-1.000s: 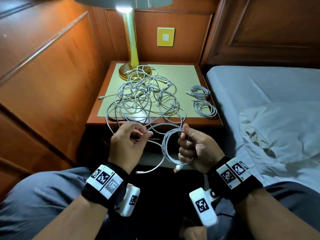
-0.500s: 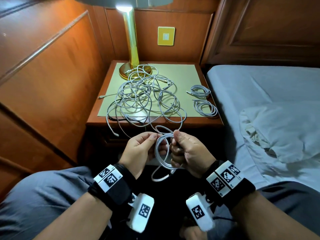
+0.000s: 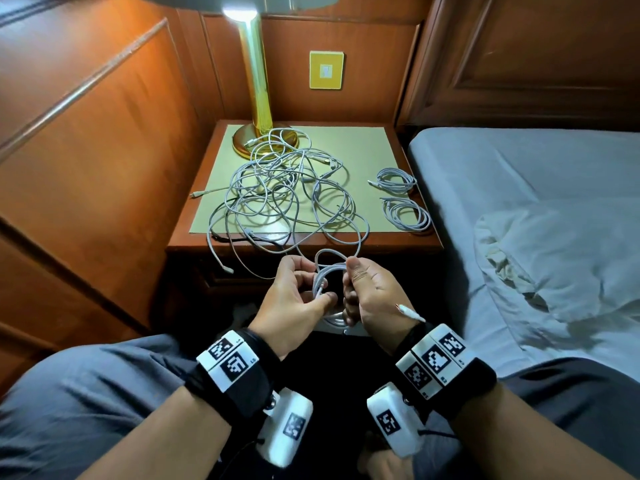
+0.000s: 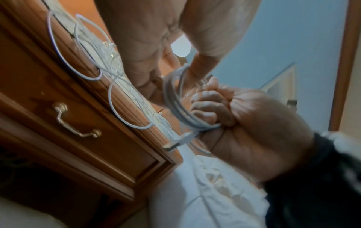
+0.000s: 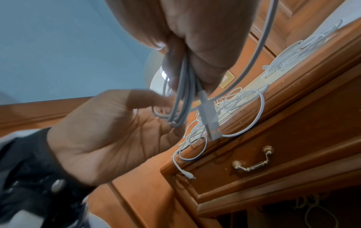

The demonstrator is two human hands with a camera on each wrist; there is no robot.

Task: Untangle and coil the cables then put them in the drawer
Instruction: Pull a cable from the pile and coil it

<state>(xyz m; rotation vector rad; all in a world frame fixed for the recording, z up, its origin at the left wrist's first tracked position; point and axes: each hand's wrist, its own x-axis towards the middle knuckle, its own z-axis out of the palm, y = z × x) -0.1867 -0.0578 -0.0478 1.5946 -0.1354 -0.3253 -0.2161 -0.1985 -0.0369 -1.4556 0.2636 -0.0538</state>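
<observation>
A partly wound white cable coil (image 3: 323, 277) hangs in front of the nightstand, between my two hands. My right hand (image 3: 349, 285) grips its strands in a fist, which the left wrist view shows on the coil (image 4: 175, 104). My left hand (image 3: 320, 285) holds the coil's other side between thumb and fingers. The cable's USB plug (image 5: 212, 123) dangles below my right hand. A small connector end (image 3: 410, 311) lies across my right wrist. From the coil the cable runs up to a big tangle of white cables (image 3: 287, 195) on the nightstand's mat.
Two finished coils (image 3: 396, 180) (image 3: 407, 214) lie at the mat's right edge. A brass lamp base (image 3: 263, 140) stands behind the tangle. The drawer with its brass handle (image 5: 252, 162) is closed under the top. A bed (image 3: 519, 185) lies to the right and wood panelling to the left.
My hands have come together. The left hand moved onto the coil, the loops drew smaller and tighter, and a connector end swung over my right wrist.
</observation>
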